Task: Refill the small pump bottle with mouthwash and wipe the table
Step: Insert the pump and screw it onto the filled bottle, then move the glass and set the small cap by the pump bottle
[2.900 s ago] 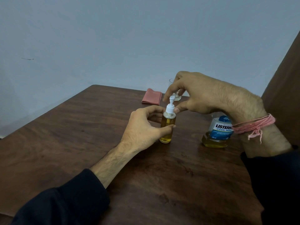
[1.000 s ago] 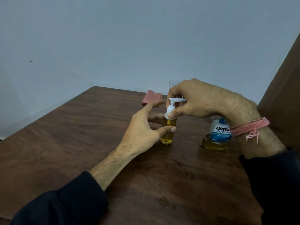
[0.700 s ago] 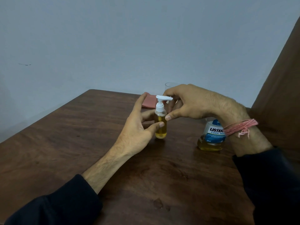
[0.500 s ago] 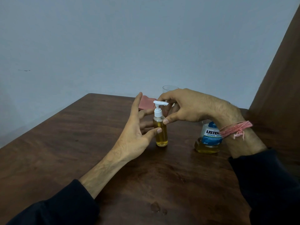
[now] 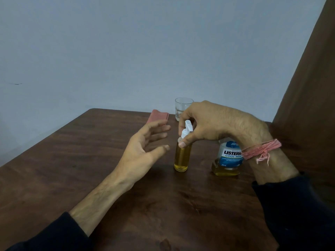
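Head view showed us the small pump bottle (image 5: 181, 156) upright mid-bench, nearly full, our right hand (image 5: 208, 124) fingers pinching its pump, left hand (image 5: 143, 153) spread empty beside it; we judged wiping with the cloth (image 5: 157, 117) remained.

The only readable print stands on the blue and white label of the mouthwash bottle (image 5: 228, 158): "LISTERI" in bold dark capitals, its end hidden behind the right wrist, with "COOL MIN" in lighter blue capitals beneath it, cut off the same way. Low on the label a small "250 ml" shows, and the finer lines between are too small to read.
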The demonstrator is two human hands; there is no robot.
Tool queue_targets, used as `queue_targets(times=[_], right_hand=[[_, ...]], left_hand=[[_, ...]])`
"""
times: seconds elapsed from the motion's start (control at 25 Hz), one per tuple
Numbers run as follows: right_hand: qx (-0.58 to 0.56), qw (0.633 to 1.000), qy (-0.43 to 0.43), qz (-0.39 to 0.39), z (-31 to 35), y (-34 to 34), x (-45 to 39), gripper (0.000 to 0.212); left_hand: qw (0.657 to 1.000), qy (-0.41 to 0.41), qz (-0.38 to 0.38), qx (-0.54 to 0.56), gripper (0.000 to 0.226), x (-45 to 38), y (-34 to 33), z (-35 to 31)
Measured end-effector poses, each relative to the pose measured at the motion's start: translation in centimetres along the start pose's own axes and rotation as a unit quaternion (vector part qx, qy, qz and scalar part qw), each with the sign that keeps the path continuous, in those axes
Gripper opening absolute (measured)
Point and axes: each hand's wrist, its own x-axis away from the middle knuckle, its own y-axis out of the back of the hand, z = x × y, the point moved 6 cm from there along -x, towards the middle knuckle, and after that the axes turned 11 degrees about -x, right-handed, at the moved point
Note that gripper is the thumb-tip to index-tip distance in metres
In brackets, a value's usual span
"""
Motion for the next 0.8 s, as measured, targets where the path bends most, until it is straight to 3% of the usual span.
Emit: queue_targets(times=[0.2, 0.28, 0.36, 0.56, 0.64, 0.8], right_hand=[[0.078, 0.993, -0.071, -0.045, -0.2, 0.5, -0.1, 0.052], [0.107, 0.988, -0.099, -0.058, -0.5, 0.6, -0.1, 0.065], [0.114, 0.983, -0.123, -0.07, -1.1, 0.6, -0.2, 0.071], [0.117, 0.979, -0.144, -0.087, -2.6, 0.7, -1.1, 0.067], [0.13, 0.977, -0.137, -0.099, -3.2, 0.8, -1.8, 0.063], [0.174, 0.97, -0.145, -0.09, -4.8, 0.5, -3.7, 0.067]], left_hand=[[0.997, 0.05, -0.055, -0.027, 0.031, -7.2, 1.3, 0.0], [0.995, 0.074, -0.047, -0.052, 0.04, -10.3, 0.2, 0.8], [0.99, 0.1, -0.031, -0.092, 0.064, -13.0, -1.5, 2.2], [0.976, 0.129, 0.002, -0.177, 0.116, -18.3, -5.1, 5.1], [0.969, 0.133, -0.003, -0.208, 0.114, -20.1, -5.8, 5.5], [0.969, 0.134, -0.008, -0.205, 0.086, -23.3, -7.3, 5.8]])
